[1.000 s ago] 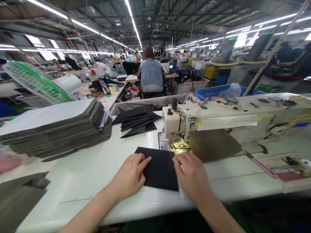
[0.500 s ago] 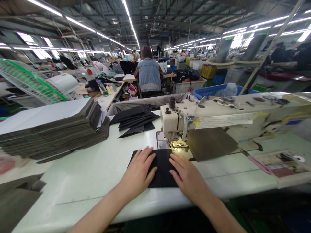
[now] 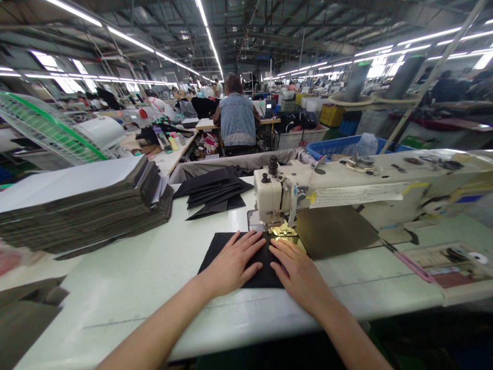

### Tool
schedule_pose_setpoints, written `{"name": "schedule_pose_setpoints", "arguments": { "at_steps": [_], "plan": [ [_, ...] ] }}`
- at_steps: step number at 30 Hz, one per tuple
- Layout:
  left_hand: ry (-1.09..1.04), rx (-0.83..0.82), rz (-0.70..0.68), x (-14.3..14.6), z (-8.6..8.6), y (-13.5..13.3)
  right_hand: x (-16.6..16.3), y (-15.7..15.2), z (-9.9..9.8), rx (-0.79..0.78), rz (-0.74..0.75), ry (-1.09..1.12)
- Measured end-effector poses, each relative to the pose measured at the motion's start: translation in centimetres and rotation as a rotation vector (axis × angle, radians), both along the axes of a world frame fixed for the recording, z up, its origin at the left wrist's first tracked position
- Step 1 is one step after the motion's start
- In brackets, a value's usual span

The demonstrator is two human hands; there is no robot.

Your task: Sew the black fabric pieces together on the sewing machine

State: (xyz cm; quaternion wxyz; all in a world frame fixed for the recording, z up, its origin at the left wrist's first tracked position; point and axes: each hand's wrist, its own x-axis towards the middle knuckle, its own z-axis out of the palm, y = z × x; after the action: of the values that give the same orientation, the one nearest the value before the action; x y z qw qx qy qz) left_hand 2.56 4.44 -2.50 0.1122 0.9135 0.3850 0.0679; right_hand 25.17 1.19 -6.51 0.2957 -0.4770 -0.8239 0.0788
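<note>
A black fabric piece [image 3: 215, 252] lies flat on the pale table in front of the sewing machine [image 3: 275, 198]. Its far edge reaches the brass-coloured plate [image 3: 285, 233] below the needle area. My left hand [image 3: 236, 262] rests on the middle of the fabric, fingers stretched out and palm down. Along the right edge of the same piece lies my right hand [image 3: 295, 267], its fingers extended close to the plate. Neither hand grasps anything. Both palms and fingers hide part of the cloth.
Folded black pieces [image 3: 215, 190] lie behind and left of the machine. A tall stack of dark panels [image 3: 88, 210] stands left, with more fabric [image 3: 26, 308] nearer. Pink-handled scissors [image 3: 414, 264] lie beside a parts tray [image 3: 454, 264] at right. A co-worker [image 3: 236, 115] sits ahead.
The black fabric has moved forward, closer to the needle area. My left hand has shifted right and slightly forward across it; my right hand has moved a little.
</note>
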Motion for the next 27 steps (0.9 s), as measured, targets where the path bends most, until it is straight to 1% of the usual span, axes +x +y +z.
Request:
{"name": "schedule_pose_setpoints", "arguments": {
  "at_steps": [4,8,12,14,17,19,21,23,27],
  "plan": [
    [-0.011,0.009,-0.004,0.1,0.0,0.0,-0.1,0.0,0.2,-0.012,0.0,-0.005],
    [0.003,0.009,-0.007,-0.1,-0.1,0.6,-0.2,0.3,0.6,-0.011,-0.009,-0.02],
    [0.023,0.007,-0.006,-0.2,0.3,0.8,0.1,0.0,0.9,0.015,0.004,-0.018],
    [0.01,0.02,-0.025,0.1,0.7,0.0,0.5,-1.0,0.9,0.057,0.029,0.0],
    [-0.021,0.0,-0.185,0.8,1.3,-2.2,1.4,-3.1,0.7,0.125,0.084,0.041],
    [-0.047,-0.024,-0.279,1.3,1.6,-3.8,1.9,-4.2,0.7,0.14,0.1,0.058],
    [-0.075,-0.027,-0.282,1.6,1.7,-4.8,2.2,-4.8,0.9,0.134,0.107,0.057],
    [-0.087,-0.025,-0.259,1.7,1.6,-5.0,2.2,-4.6,1.3,0.118,0.113,0.042],
    [-0.089,-0.01,-0.24,1.5,1.3,-3.4,1.5,-3.0,1.8,0.09,0.09,0.001]
  ]
}}
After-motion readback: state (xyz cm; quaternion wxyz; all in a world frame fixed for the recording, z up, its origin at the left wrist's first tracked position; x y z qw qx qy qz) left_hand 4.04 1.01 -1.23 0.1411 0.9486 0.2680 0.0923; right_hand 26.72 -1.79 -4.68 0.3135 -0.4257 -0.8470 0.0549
